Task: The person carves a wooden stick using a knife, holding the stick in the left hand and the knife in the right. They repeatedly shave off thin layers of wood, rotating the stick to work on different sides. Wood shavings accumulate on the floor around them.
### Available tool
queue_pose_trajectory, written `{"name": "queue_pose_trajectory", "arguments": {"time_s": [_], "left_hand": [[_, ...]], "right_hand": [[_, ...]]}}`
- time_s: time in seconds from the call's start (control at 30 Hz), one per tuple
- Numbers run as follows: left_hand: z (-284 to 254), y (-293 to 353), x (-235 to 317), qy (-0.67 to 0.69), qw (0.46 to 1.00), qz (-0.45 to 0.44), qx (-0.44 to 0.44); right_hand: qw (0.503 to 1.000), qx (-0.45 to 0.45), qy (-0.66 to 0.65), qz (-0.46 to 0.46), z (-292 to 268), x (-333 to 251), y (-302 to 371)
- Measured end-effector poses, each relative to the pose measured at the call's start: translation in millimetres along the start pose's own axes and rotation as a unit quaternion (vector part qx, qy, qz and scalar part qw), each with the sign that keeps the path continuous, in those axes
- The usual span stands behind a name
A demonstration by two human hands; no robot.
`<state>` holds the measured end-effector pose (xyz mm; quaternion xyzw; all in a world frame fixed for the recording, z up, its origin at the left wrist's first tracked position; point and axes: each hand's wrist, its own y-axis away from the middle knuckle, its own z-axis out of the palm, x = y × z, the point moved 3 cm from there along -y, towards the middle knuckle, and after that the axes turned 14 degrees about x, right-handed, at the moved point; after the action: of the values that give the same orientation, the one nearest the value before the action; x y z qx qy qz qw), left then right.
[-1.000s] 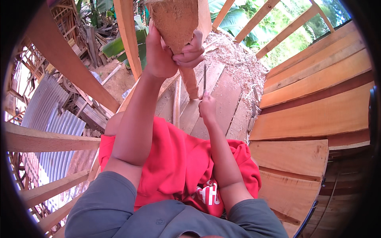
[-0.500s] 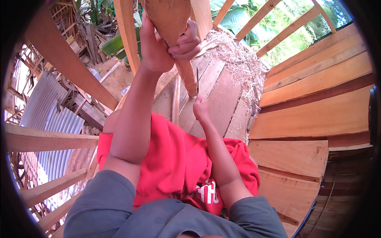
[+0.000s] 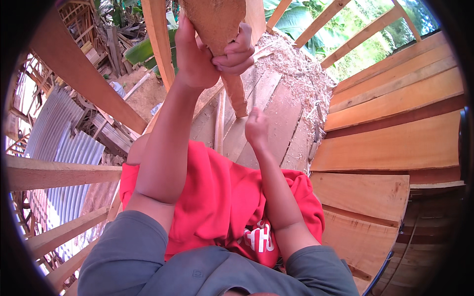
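Observation:
My left hand [image 3: 201, 61] wraps round a thick brown piece of wood [image 3: 215, 24], wide and rough at the top and narrower below the fingers. The wood's slim lower part [image 3: 235, 96] slants down towards the floorboards. Close to the right of that lower end, my right hand [image 3: 256, 129] is closed in a slightly blurred fist. A thin dark knife blade showed above this fist a moment ago; it cannot be made out now. Red cloth [image 3: 212, 197] covers my lap.
Wood shavings [image 3: 308, 79] lie over the far right of the plank floor [image 3: 276, 118]. Board walling [image 3: 390, 140] stands on the right. Upright posts [image 3: 159, 44] and slanting beams [image 3: 89, 74] frame the left, with corrugated metal sheets [image 3: 74, 130] beyond.
My right hand has shifted slightly right and turned, and the blade no longer shows. My left hand and the wood have moved slightly right in the picture.

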<state>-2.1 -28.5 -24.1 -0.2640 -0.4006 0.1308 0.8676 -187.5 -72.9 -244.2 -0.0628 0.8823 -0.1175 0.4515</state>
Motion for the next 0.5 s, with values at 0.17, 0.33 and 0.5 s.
{"name": "queue_pose_trajectory", "arguments": {"time_s": [0.17, 0.33, 0.5], "left_hand": [[-8, 4, 2, 0.003, 1.0, 0.003, 0.02], [2, -2, -3, -0.003, 1.0, -0.008, -0.029], [-6, 3, 1, -0.006, 1.0, -0.012, -0.006]], "right_hand": [[0.96, -0.169, 0.055, 0.215, -8, -8, -2], [0.999, 0.027, -0.02, 0.002, 6, 30, 7], [0.99, -0.077, -0.042, 0.107, -8, -2, -10]]}}
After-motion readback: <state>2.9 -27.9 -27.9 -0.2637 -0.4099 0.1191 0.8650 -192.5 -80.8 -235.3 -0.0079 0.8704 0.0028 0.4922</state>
